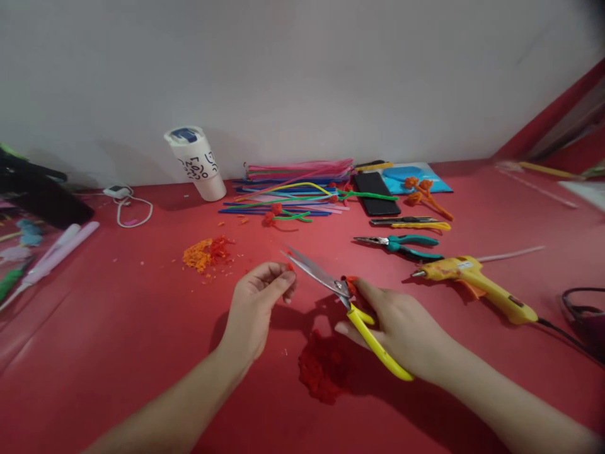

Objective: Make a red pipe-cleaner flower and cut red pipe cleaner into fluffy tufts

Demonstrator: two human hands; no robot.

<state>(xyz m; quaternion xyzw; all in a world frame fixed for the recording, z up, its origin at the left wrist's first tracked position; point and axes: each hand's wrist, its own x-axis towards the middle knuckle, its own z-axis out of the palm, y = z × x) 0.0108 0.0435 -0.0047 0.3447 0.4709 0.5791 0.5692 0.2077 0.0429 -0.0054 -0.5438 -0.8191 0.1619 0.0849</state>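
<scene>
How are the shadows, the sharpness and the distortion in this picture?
In the head view, soft shadows lie beside the left hand and below the right hand; the red fuzzy pile looks smudged, its detail unclear; the tumbler leans outward, perhaps from lens distortion; the top right corner darkens.

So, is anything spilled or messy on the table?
Yes, a little: loose orange and red bits lie heaped on the table, left of the scissors, with crumbs scattered around. It looks odd because nothing contains them, though they may just be clippings.
</scene>
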